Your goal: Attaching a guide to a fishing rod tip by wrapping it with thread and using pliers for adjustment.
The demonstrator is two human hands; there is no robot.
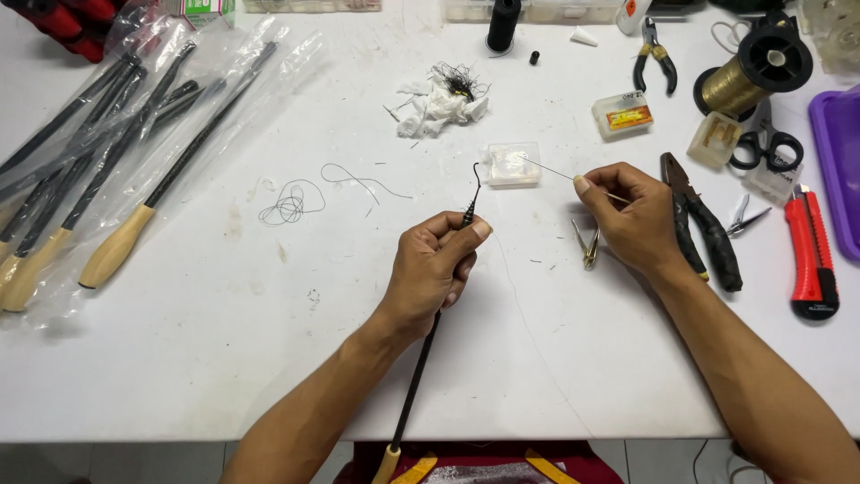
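Note:
My left hand (pixel 436 264) grips the thin tip of a black rod (pixel 414 385) that runs back toward me and ends in a wooden handle at the table's near edge. A small wire hook (pixel 475 177) sticks up from the tip above my thumb. My right hand (pixel 632 215) pinches a thin metal wire (pixel 548 168) that points left toward a small clear plastic box (pixel 511 165). The two hands are about a hand's width apart above the white table (pixel 224 341).
Bagged rods with wooden handles (pixel 107 152) lie at the left. Black pliers (pixel 703 224), small snips (pixel 587 246), a red utility knife (pixel 812 260), scissors (pixel 769 148), a gold thread spool (pixel 748 76) and a purple tray (pixel 838 152) crowd the right. White scraps (pixel 439 103) and loose thread (pixel 291 204) lie mid-table.

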